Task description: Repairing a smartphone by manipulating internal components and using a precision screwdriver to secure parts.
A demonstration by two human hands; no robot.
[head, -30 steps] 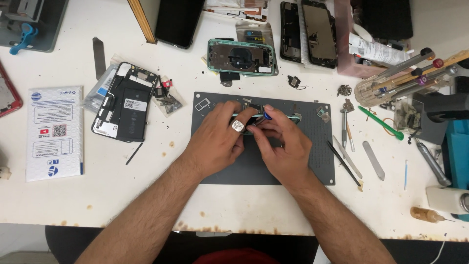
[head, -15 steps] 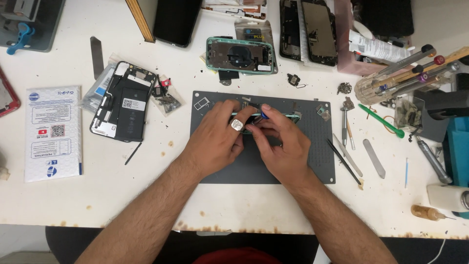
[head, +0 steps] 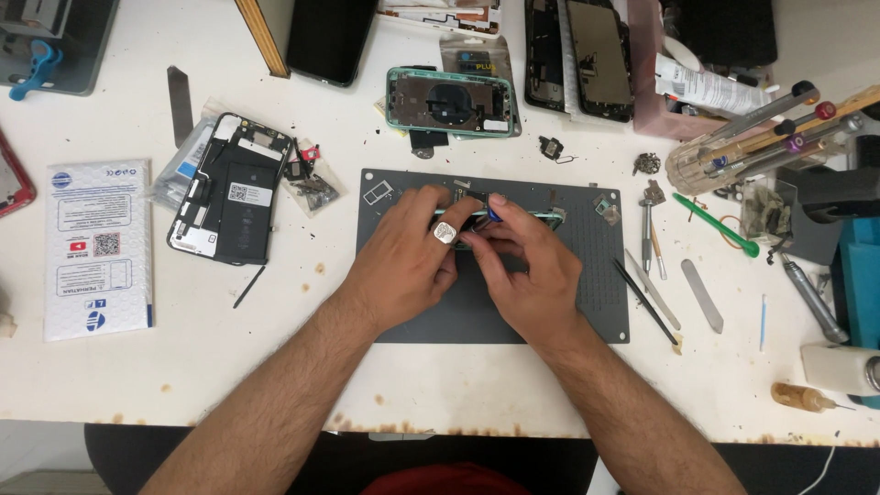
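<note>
1. Green-edged phone frame (head: 550,216) lies on the grey work mat (head: 587,302) near its 12 o'clock edge, mostly hidden under both hands; only a thin green edge shows at 3 o'clock of the fingers.
2. Left hand (head: 403,261), with a ring, has its fingers curled down onto the frame; how firmly it grips cannot be told.
3. Right hand (head: 527,270) is pinched shut on a small blue-tipped tool (head: 493,211), its fingertips touching the left hand's.
4. At 12 o'clock beyond the mat sits a green phone back housing (head: 449,101).
5. At 9 o'clock lies an opened black phone (head: 234,188), with a white leaflet (head: 96,247) farther out.
6. At 3 o'clock lie tweezers (head: 646,298), a metal spudger (head: 702,295) and a green pry tool (head: 715,225).
</note>
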